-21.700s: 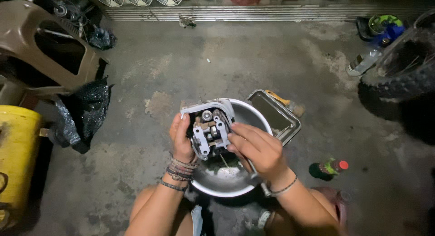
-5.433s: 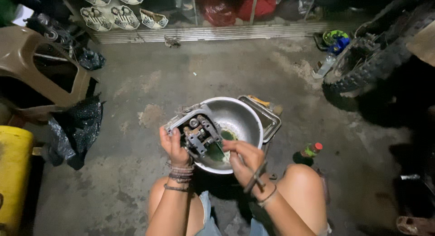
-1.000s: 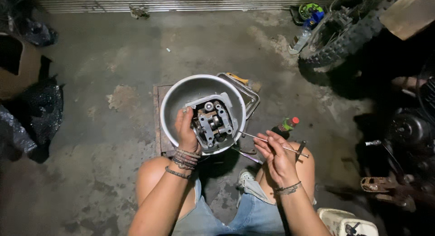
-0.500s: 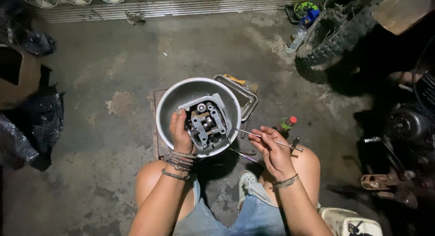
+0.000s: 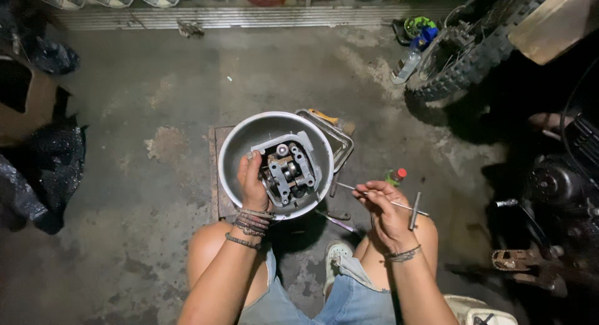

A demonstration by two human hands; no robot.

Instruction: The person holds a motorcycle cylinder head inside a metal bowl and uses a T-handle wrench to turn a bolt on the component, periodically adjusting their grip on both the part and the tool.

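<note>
Stained concrete floor below me: my left hand grips the engine head over the metal bowl; my right hand, off to its right, pinches a thin rod lying crosswise.

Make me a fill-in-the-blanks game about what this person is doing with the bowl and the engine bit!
1. The left hand holds a metal engine part over a round ____.
2. The right hand holds a thin metal ____.
3. A knobbly ____ stands at the upper right.
4. The small bottle has a ____ cap.

Missing words: bowl; rod; tyre; red
</note>
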